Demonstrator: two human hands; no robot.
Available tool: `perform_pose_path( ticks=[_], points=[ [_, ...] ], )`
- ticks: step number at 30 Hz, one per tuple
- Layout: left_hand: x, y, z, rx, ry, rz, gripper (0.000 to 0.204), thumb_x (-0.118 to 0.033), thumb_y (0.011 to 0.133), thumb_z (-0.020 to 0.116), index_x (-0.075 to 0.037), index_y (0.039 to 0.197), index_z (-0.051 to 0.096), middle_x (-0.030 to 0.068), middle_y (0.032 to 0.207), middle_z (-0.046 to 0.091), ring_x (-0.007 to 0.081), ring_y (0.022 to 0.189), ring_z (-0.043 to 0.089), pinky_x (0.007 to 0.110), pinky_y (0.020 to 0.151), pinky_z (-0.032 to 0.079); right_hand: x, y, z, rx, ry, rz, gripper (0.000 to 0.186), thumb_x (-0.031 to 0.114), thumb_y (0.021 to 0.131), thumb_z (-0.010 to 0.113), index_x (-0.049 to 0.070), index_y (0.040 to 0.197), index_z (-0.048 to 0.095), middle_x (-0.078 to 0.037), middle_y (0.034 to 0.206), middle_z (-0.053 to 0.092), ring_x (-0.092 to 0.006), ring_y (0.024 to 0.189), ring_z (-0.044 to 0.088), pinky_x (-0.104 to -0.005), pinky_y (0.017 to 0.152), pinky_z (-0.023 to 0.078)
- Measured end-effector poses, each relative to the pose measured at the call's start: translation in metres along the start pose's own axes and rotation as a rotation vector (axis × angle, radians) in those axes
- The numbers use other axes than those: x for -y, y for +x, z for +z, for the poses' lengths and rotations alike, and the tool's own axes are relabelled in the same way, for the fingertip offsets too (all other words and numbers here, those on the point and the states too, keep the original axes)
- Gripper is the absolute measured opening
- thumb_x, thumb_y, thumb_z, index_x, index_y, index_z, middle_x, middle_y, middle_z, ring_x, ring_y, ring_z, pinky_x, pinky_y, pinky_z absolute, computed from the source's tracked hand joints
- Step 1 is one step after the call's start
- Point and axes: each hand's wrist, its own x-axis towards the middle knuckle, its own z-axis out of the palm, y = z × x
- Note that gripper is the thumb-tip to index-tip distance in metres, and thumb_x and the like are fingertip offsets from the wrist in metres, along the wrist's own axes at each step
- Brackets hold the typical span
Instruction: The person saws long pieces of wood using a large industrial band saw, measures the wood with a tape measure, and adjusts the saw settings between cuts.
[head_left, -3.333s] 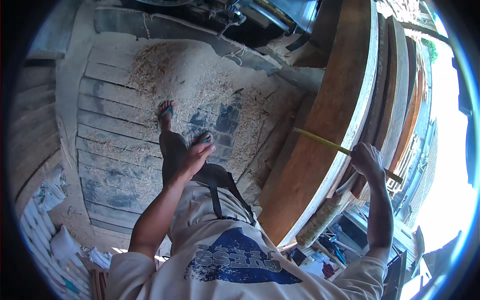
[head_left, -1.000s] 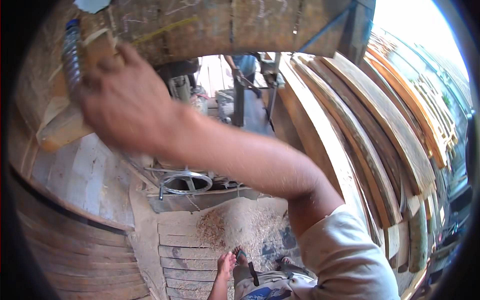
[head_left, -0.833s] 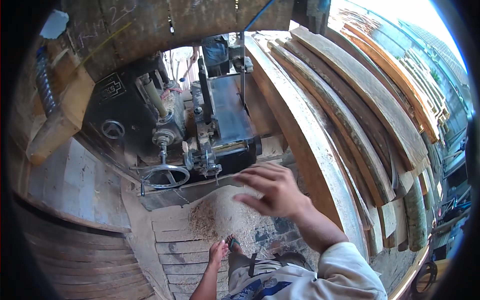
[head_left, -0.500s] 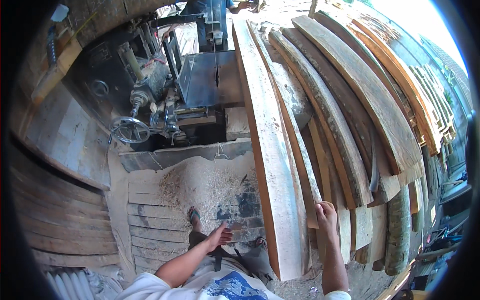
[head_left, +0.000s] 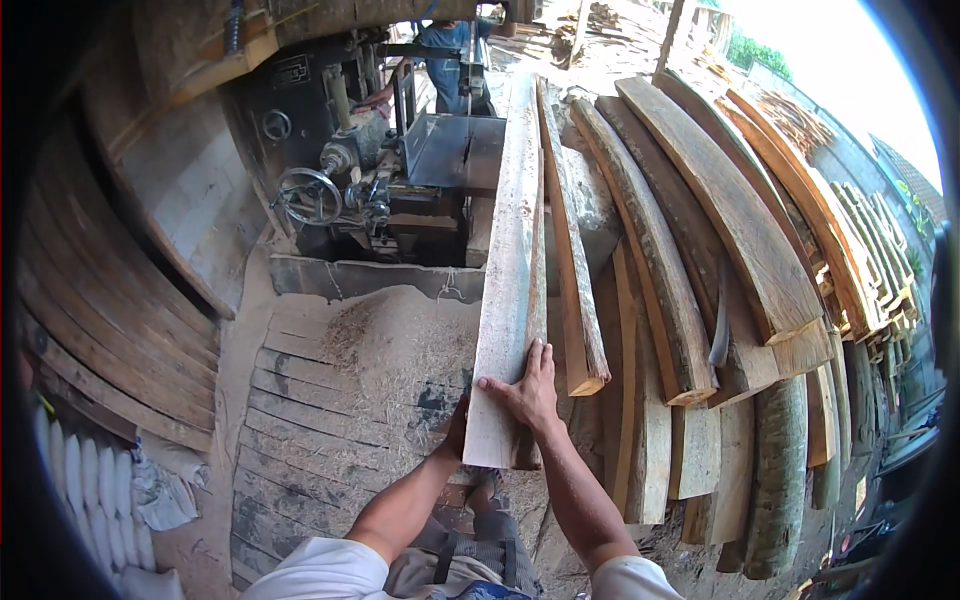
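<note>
A long pale sawn plank (head_left: pixel 505 250) with a rough bark edge runs away from me toward the sawing machine (head_left: pixel 455 155). My right hand (head_left: pixel 528 392) grips it close to the near end, thumb across the top face and fingers along the right edge. Against the plank's left edge is my left hand (head_left: pixel 457 425), holding that side; its fingers are mostly hidden by the wood. Just right of the plank lies a narrower wood strip (head_left: pixel 570 250), apart from both hands.
Curved slabs (head_left: pixel 650 250) are stacked on the right. A handwheel (head_left: pixel 312 196) projects from the machine, and a person (head_left: pixel 440 65) stands behind it. Sawdust (head_left: pixel 400 330) is heaped on the slatted floor (head_left: pixel 310 420). White sacks (head_left: pixel 95 490) stand at lower left.
My right hand has let go of the narrow strip and taken the plank. My left hand, free before, is now at its left edge. The plank's near end has shifted left and away from me.
</note>
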Motion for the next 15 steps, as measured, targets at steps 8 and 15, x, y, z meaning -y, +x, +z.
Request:
perform_pose_path(
  ticks=[8, 15],
  points=[
    [0.091, -0.148, -0.014, -0.153, 0.203, 0.07, 0.066, -0.055, 0.097, 0.028, -0.008, 0.142, 0.037, 0.012, 0.135, 0.051, 0.027, 0.119, 0.054, 0.045, 0.103, 0.042, -0.005, -0.169, 0.038, -0.027, -0.04, -0.028, 0.119, 0.058, 0.066, 0.077, -0.005, 0.146, 0.017, -0.031, 0.15, 0.014, -0.0418, 0.14, 0.021, -0.0426, 0.114, 0.024],
    [0.234, -0.294, -0.008, -0.23, 0.372, 0.127, 0.068, -0.058, 0.097, 0.027, -0.009, 0.142, 0.037, 0.0117, 0.135, 0.051, 0.0267, 0.119, 0.053, 0.043, 0.103, 0.042, -0.131, -0.265, 0.07, 0.26, 1.376, 0.244, 0.075, 0.064, 0.093, 0.035, 0.007, 0.142, 0.037, -0.014, 0.141, 0.043, -0.0295, 0.127, 0.042, -0.0401, 0.106, 0.034]
  ],
)
